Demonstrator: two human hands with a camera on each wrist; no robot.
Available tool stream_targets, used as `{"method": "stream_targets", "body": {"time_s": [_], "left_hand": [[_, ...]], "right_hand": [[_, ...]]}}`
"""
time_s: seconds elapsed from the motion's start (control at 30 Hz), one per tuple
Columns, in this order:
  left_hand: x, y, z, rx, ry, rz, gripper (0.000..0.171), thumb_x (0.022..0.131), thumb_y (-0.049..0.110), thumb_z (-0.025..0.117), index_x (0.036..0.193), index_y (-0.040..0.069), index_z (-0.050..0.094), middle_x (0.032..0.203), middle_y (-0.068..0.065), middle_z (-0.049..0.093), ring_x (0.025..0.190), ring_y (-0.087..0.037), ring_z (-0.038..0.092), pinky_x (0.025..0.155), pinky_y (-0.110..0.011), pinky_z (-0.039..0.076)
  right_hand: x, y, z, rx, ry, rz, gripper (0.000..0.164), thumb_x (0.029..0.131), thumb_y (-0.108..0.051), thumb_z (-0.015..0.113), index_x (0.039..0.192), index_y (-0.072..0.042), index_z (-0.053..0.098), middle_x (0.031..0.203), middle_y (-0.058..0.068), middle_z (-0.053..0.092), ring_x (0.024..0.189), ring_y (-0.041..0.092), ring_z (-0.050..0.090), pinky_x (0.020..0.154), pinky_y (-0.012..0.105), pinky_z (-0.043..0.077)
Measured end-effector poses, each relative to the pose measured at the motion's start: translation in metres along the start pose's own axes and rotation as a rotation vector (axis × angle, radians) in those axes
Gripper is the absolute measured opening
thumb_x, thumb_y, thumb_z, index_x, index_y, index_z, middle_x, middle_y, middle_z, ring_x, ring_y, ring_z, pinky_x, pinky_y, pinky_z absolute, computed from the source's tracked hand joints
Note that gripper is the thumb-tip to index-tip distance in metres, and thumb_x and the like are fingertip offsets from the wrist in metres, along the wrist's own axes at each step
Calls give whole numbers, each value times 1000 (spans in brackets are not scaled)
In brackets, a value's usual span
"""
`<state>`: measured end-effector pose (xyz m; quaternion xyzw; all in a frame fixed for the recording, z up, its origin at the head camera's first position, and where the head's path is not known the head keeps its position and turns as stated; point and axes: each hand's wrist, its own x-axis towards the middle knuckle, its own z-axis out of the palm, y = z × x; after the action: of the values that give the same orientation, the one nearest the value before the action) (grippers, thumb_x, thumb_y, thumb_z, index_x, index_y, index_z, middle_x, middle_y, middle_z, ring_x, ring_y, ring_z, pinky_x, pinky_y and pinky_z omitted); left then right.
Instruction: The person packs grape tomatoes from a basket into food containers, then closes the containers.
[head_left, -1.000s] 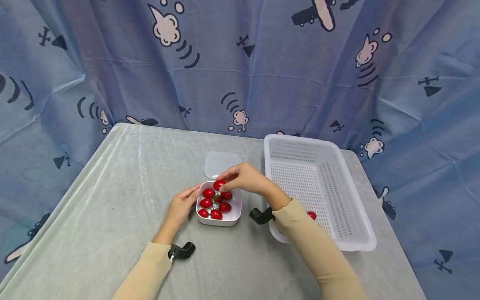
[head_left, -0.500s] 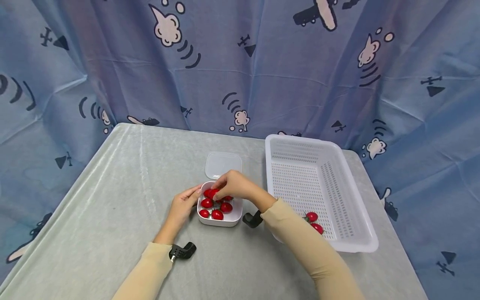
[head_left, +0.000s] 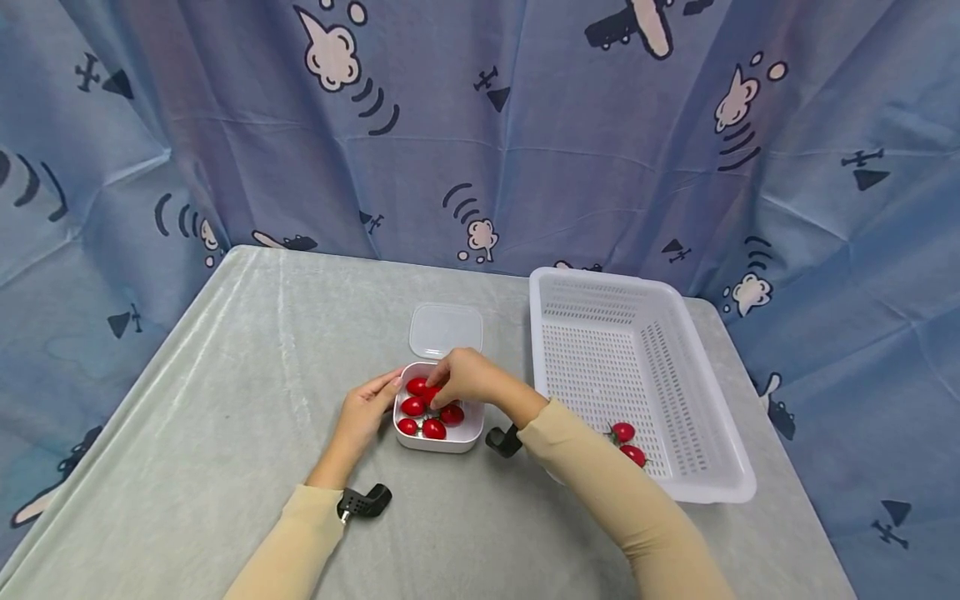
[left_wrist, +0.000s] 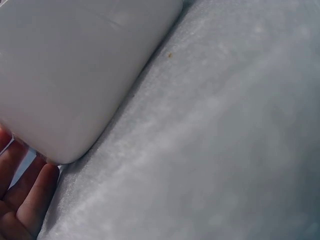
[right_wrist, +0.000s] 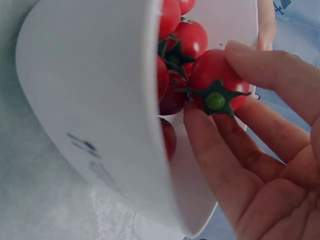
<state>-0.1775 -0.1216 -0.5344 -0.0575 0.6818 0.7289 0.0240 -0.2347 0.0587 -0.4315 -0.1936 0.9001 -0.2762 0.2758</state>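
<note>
In the right wrist view, my right hand (head_left: 468, 377) pinches a cherry tomato (right_wrist: 215, 82) between thumb and fingers, its green star-shaped stem cap facing the camera. It is held inside a small white food container (head_left: 474, 421), beside several other red cherry tomatoes (head_left: 433, 429) with green caps. The head view has my right hand covering part of that container's interior. My left hand (head_left: 365, 410) stays at the container's left side, fingertips touching the outer wall; the left wrist view shows the fingers (left_wrist: 40, 190) against a lower corner.
A clear lid (head_left: 446, 329) lies flat behind the container. To the right stands a large white perforated basket (head_left: 701, 367), with two cherry tomatoes (head_left: 624, 432) visible near its front; my right sleeve hides its near left corner. A patterned blue curtain (head_left: 420, 125) hangs behind the table.
My right hand has lowered the cherry tomato into the container and shifted it slightly among the others. The right forearm moved left, uncovering the basket's tomatoes. The left hand has stayed still.
</note>
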Motion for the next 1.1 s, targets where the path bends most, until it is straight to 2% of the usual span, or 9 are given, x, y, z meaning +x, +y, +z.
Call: {"method": "stream_targets", "body": {"time_s": [0.33, 0.53, 0.67, 0.9, 1.1], "left_hand": [[0, 0, 1, 3, 0, 10, 37, 100, 16, 60, 131, -3, 62, 133, -22, 62, 100, 3, 65, 86, -15, 55], [1, -2, 2, -14, -4, 0, 36, 99, 13, 60, 130, -4, 62, 133, -22, 62, 99, 2, 66, 86, -16, 55], [2, -3, 3, -22, -4, -1, 36, 99, 13, 60, 131, -4, 62, 134, -22, 61, 99, 6, 65, 88, -15, 55], [2, -2, 3, -23, 10, 7, 35, 99, 12, 60, 130, -4, 62, 133, -23, 62, 98, 7, 64, 87, -15, 55], [0, -1, 2, -17, 20, 7, 35, 99, 12, 60, 130, -5, 62, 132, -24, 62, 94, 2, 67, 85, -15, 56]], "right_hand": [[2, 2, 1, -30, 2, -13, 25, 76, -12, 85, 99, -6, 78, 92, 4, 77, 73, 8, 58, 63, 17, 52], [-3, 4, -2, 15, 18, -1, 23, 77, -11, 84, 98, -4, 78, 87, 5, 76, 70, 8, 60, 62, 17, 53], [-13, 5, -13, 67, 49, -16, 25, 79, -12, 82, 100, -1, 77, 85, 6, 76, 71, 10, 64, 65, 19, 55], [-44, 6, -40, 166, 106, -47, 33, 83, -22, 80, 110, -4, 76, 103, 6, 77, 95, 13, 67, 87, 30, 56], [-70, 17, -57, 211, 181, -44, 29, 84, -22, 79, 108, -5, 77, 105, 5, 77, 97, 15, 67, 85, 32, 56]]}}
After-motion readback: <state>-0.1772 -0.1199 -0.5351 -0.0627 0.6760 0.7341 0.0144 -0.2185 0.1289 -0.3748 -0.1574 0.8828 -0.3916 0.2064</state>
